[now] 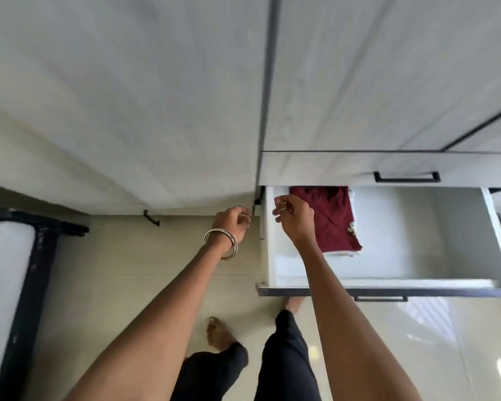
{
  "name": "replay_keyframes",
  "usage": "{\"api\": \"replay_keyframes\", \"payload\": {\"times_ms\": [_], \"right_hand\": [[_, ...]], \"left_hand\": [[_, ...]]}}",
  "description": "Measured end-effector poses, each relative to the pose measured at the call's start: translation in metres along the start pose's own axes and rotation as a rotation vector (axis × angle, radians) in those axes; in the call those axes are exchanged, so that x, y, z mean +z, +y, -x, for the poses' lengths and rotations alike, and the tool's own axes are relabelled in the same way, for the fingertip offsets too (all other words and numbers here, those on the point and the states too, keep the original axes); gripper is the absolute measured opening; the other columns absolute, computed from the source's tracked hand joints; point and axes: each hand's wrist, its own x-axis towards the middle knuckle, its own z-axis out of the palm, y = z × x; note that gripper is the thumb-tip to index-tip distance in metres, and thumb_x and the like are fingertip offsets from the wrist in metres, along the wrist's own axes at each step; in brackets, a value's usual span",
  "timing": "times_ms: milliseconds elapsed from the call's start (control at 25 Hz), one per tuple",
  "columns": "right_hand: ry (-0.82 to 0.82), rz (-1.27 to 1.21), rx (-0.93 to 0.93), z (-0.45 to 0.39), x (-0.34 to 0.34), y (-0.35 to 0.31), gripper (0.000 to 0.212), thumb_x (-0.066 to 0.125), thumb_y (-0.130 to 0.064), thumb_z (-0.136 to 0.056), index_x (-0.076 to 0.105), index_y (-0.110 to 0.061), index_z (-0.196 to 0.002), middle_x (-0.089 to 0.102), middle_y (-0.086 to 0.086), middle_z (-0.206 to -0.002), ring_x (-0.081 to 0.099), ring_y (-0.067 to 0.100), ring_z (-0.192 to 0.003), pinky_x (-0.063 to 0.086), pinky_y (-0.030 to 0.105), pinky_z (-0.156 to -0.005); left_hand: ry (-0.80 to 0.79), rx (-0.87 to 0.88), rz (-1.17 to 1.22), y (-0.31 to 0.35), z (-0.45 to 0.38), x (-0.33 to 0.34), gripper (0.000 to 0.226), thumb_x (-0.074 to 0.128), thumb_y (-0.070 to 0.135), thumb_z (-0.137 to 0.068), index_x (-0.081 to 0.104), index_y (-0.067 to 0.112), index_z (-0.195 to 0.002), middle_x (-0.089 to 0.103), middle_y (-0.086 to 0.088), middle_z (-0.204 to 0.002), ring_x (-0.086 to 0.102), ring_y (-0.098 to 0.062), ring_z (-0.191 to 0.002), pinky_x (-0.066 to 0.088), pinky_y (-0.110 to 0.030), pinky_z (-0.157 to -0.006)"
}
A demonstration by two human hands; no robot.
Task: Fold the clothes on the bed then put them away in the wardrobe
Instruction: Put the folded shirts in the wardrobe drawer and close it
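Wardrobe of pale grey wood-grain laminate [128, 96] fills the top of the head view, its bottom pull-out white drawer [388, 283] wide open on the right. Folded maroon garment with a small pale embroidered patch [329, 219] lies flat in the drawer's back-left corner, on top of a folded white piece whose edge shows beneath it; rest of the drawer floor is bare. Left hand [233, 219], stacked metal bangles on the wrist, has fingers curled at the lower corner of the left wardrobe door, beside a small black handle [253, 211]; looks like it pinches that handle or the door edge, but the contact is too small and blurred to say for sure. Right hand [294, 217], ring on one finger, hovers over the drawer's left wall just beside the maroon garment, fingers loosely curled, holding nothing, not touching the cloth as far as I can see. Bare feet stand on the cream tiled floor [128, 270] close to the drawer front; dark bed frame [29, 285] at left edge. Judgement: one garment put away, next is door or drawer handling. Risks: swinging the door while the drawer is out could knock the two together; pushing the drawer shut could catch the toes under it.
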Motion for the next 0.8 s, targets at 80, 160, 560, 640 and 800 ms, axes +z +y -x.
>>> {"api": "replay_keyframes", "payload": {"times_ms": [80, 160, 560, 640, 800], "right_hand": [[-0.064, -0.059, -0.034, 0.021, 0.04, -0.054, 0.022, 0.05, -0.002, -0.088, 0.067, -0.015, -0.089, 0.071, 0.003, -0.073, 0.069, 0.024, -0.068, 0.057, 0.034, -0.065], [-0.2, -0.087, -0.092, 0.044, 0.091, -0.11, 0.024, 0.048, 0.003, -0.089, 0.068, -0.01, -0.093, 0.069, 0.007, -0.076, 0.068, 0.022, -0.07, 0.057, 0.032, -0.062], [-0.815, 0.047, -0.278, 0.111, 0.375, -0.296, 0.024, 0.048, 0.0, -0.096, 0.068, -0.012, -0.099, 0.071, 0.014, -0.081, 0.061, 0.014, -0.061, 0.044, 0.015, -0.048], [-0.911, 0.068, -0.326, 0.117, 0.438, -0.321, 0.012, 0.056, -0.016, -0.098, 0.068, -0.019, -0.095, 0.072, 0.012, -0.079, 0.062, 0.018, -0.063, 0.045, 0.018, -0.05], [-1.087, 0.105, -0.38, 0.134, 0.539, -0.365, 0.011, 0.058, -0.025, -0.099, 0.066, -0.018, -0.097, 0.072, 0.01, -0.076, 0.062, 0.018, -0.061, 0.045, 0.02, -0.048]], "left_hand": [[0.114, 0.017, 0.032, -0.019, 0.029, -0.066, 0.023, 0.055, 0.009, -0.088, 0.071, 0.018, -0.102, 0.073, -0.005, -0.08, 0.068, -0.023, -0.076, 0.054, -0.028, -0.076], [0.269, -0.029, 0.065, -0.049, 0.061, -0.139, 0.023, 0.056, 0.009, -0.089, 0.07, 0.018, -0.106, 0.072, -0.005, -0.083, 0.066, -0.021, -0.077, 0.05, -0.024, -0.074], [0.875, -0.44, 0.435, -0.248, 0.183, -0.384, 0.024, 0.054, 0.008, -0.088, 0.07, 0.021, -0.101, 0.074, -0.004, -0.084, 0.069, -0.021, -0.079, 0.056, -0.034, -0.083], [0.981, -0.549, 0.531, -0.288, 0.198, -0.418, 0.024, 0.055, 0.007, -0.087, 0.07, 0.021, -0.098, 0.073, -0.001, -0.076, 0.069, -0.018, -0.074, 0.057, -0.034, -0.081], [1.194, -0.745, 0.771, -0.351, 0.227, -0.473, 0.024, 0.053, 0.003, -0.088, 0.07, 0.012, -0.102, 0.072, -0.008, -0.078, 0.066, -0.021, -0.062, 0.049, -0.022, -0.055]]}}
